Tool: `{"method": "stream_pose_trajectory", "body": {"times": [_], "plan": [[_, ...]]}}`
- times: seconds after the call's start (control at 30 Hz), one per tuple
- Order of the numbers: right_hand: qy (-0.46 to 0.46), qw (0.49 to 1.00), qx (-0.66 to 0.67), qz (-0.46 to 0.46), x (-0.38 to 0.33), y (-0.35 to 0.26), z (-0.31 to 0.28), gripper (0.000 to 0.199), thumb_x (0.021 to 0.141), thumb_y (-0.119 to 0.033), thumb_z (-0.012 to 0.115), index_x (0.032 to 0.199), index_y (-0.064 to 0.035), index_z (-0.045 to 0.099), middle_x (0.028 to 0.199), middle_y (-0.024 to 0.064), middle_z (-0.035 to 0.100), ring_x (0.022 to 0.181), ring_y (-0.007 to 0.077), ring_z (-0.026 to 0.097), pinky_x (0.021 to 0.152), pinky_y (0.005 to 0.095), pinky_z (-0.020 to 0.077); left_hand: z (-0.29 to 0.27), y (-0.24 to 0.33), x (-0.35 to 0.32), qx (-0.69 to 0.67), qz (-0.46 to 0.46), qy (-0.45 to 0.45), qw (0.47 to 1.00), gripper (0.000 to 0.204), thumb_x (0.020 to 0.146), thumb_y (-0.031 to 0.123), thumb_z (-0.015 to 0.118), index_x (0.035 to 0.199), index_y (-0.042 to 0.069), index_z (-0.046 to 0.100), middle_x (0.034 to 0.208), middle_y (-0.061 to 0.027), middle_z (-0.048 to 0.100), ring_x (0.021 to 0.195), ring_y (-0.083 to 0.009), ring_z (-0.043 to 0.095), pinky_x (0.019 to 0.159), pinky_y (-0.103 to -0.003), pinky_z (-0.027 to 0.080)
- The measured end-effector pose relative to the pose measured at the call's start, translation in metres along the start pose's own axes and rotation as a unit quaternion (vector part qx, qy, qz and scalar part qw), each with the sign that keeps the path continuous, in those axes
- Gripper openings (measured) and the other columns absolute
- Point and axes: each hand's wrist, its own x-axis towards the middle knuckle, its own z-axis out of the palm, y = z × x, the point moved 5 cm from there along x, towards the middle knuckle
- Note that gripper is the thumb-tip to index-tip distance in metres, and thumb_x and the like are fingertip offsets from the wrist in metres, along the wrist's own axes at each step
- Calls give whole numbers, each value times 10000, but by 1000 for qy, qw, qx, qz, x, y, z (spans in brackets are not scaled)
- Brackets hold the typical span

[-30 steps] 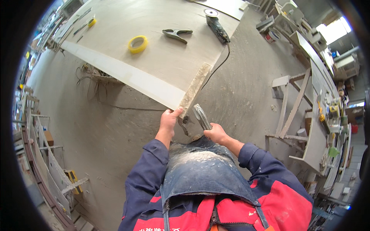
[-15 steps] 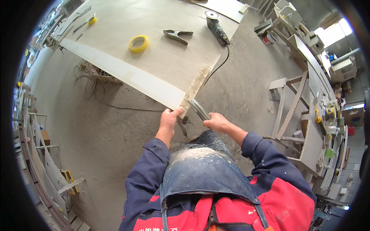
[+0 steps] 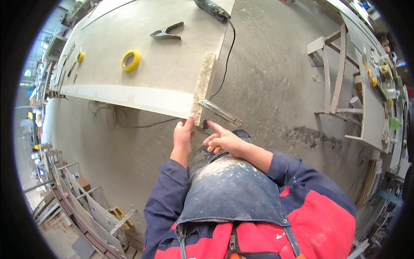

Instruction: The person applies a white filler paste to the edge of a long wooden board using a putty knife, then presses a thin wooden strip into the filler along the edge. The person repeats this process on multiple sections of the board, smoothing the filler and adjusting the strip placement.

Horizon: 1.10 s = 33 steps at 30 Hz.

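Observation:
A rough beige strip [image 3: 204,82] lies along the right edge of a large pale panel [image 3: 159,73]. At the near corner my left hand [image 3: 183,137] is closed, thumb against the strip's end and fingers partly hidden. My right hand [image 3: 225,141] holds nothing; its index finger stretches toward a small dark piece [image 3: 205,125] under the strip's end, and the other fingers are half bent. A silver bar-shaped metal tool [image 3: 221,113] juts from the strip's right side, its far end resting at the strip. Whether it is a clamp handle I cannot tell.
On the panel are a yellow tape roll [image 3: 130,61], a dark spring clamp [image 3: 167,31], a second, smaller tape roll [image 3: 80,57] and a power tool [image 3: 212,9] with a black cord [image 3: 233,47] hanging over the edge. A wooden trestle [image 3: 338,69] stands at right, shelving at left.
My right hand has let go of the silver tool and moved down and left, index finger extended. My left hand stays at the corner. The view has turned and shifted.

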Motion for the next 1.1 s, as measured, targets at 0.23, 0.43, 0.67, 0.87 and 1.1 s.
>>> {"method": "stream_pose_trajectory", "body": {"times": [0.23,0.43,0.67,0.87,1.1], "plan": [[39,998,39,-44,25,9,20,979,910,-43,627,1706,-145,65,1118,100,703,859,139,684,740,273,559,-93,-43,-19,60,-45,18,997,640,995,488,677,1422,28,553,1434,-104,554,1326,-287,481,1004,-498,455],[115,992,0,-49,17,13,23,905,902,-33,625,1693,-137,199,1069,70,706,851,122,664,761,263,547,-181,-120,-36,34,-133,69,988,619,999,445,674,1441,30,546,1422,-131,556,1320,-307,487,1037,-524,450],[164,979,-77,-89,23,14,18,831,876,-101,642,1648,-70,337,984,35,717,804,103,648,719,265,527,-202,-151,-35,24,-146,90,985,539,994,409,687,1388,53,595,1282,-106,603,1192,-258,527,985,-484,483],[164,980,-80,-76,11,-3,13,663,910,-32,604,1563,-68,494,1017,43,713,832,107,639,758,260,530,-194,-148,-27,24,-110,94,989,494,991,411,702,1340,69,634,1223,-79,646,1118,-219,571,898,-439,508],[198,847,-452,-197,5,-75,35,695,895,-49,564,1577,-49,430,893,147,733,784,221,701,749,352,560,-190,-166,-27,18,-117,110,987,508,986,405,712,1351,59,638,1228,-79,669,1078,-216,604,870,-405,514]]}}
